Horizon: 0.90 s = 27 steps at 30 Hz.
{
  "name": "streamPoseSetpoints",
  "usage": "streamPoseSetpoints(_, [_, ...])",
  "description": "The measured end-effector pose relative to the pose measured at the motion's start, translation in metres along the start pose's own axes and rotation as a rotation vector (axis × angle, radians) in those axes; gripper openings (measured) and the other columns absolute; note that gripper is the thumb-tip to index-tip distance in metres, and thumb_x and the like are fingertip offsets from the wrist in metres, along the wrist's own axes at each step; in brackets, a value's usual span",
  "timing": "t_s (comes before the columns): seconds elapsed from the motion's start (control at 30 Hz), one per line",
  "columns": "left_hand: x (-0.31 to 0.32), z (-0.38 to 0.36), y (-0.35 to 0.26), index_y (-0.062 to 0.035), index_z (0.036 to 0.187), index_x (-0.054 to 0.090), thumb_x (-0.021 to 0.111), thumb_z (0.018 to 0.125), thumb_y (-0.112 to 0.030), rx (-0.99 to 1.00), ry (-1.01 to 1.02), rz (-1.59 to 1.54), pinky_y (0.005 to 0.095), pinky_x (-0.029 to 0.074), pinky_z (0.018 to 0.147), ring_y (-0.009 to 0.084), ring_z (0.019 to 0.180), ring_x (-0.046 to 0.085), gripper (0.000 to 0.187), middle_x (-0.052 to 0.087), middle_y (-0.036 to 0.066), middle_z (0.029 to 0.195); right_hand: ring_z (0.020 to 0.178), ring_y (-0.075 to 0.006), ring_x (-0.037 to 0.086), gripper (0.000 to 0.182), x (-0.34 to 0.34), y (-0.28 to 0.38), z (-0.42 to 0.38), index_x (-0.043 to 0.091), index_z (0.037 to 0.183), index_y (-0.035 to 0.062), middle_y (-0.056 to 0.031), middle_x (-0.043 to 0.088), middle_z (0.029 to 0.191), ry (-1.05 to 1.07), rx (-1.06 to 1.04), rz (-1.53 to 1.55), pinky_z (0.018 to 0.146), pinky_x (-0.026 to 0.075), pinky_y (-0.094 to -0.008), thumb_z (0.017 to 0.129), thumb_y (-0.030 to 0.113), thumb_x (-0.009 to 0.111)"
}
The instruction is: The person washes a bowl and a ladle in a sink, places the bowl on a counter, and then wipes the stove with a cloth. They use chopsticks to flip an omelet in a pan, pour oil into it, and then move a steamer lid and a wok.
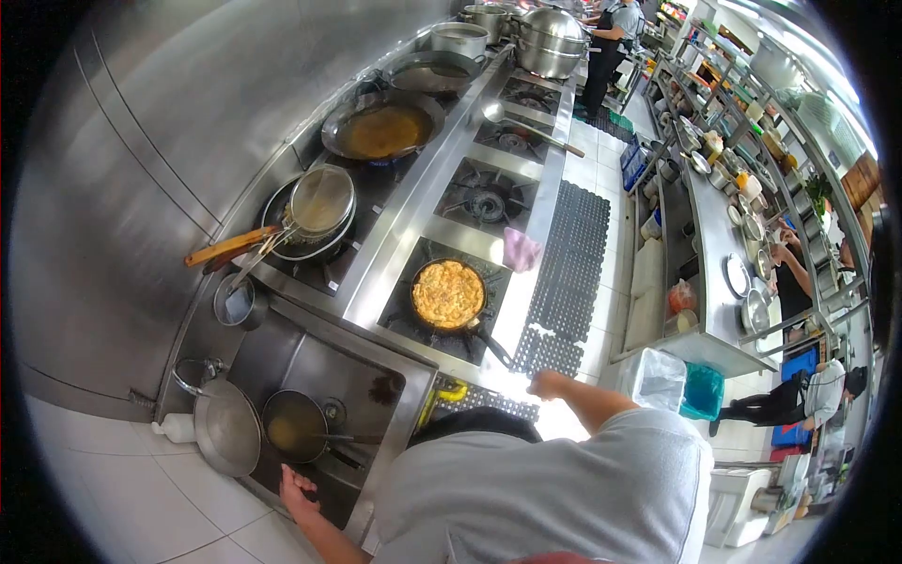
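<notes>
A browned omelette-like round (449, 293) fills a black frying pan (438, 325) on the near burner, its handle (496, 348) angled toward me. My right hand (548, 384) is a little beyond the handle's end, apart from it; the fingers look curled in and nothing shows in them. Beside the sink (349, 352), my left hand (298, 489) hangs with loosely bent, slightly parted fingers and holds nothing. Near it are a dark pan (293, 425) with cloudy liquid and a large metal bowl (225, 428) under the tap (191, 376).
A wok of oil (383, 130) and wire strainers (321, 199) over a pot line the back. A pink cloth (520, 250) lies on the stove edge, and a long-handled ladle (536, 130) spans it farther along. Co-workers (615, 47) stand beyond. Black matting (569, 273) covers the aisle.
</notes>
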State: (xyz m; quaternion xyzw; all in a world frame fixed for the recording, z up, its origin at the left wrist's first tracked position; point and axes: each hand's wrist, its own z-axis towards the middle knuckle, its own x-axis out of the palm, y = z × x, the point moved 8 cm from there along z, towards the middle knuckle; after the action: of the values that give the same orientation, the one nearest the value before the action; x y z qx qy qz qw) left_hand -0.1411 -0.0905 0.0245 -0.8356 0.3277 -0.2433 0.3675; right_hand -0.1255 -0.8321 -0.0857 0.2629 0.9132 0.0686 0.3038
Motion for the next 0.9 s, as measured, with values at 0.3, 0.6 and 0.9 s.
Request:
streamPoseSetpoints(0.3, [-0.002,-0.002,0.0,-0.0165,0.081,0.049,0.063,0.106,-0.042,-0.048,-0.029,-0.005,0.0314,0.036,0.05,0.0118,0.052,0.041,0.038,0.042,-0.004,0.062,0.066,-0.026,0.073,0.046,0.001,0.006,0.003,0.074,0.077,0.0027,-0.0123,0.073,0.07,0.018,-0.031,-0.105,0.07,0.059,-0.0419,0.098,0.037,0.052])
streamPoseSetpoints(0.6, [-0.01,0.003,0.001,-0.0151,0.084,0.049,0.063,0.105,-0.042,-0.023,-0.054,0.04,0.0328,0.036,0.049,0.0121,0.052,0.04,0.037,0.042,-0.003,0.063,0.066,-0.0284,0.073,0.04,0.001,0.015,0.005,0.075,0.08,0.0017,-0.014,0.073,0.07,-0.033,-0.096,-0.102,0.067,0.058,-0.045,0.096,0.032,0.055])
streamPoseSetpoints(0.9, [-0.01,-0.002,-0.004,-0.0144,0.088,0.052,0.065,0.104,-0.042,0.016,-0.031,0.064,0.0314,0.036,0.049,0.0114,0.052,0.041,0.034,0.042,-0.004,0.062,0.083,-0.035,0.075,0.051,0.016,0.008,0.023,0.077,0.088,-0.0026,-0.02,0.075,0.082,0.03,-0.098,-0.183,0.084,0.057,-0.0472,0.095,0.044,0.056])
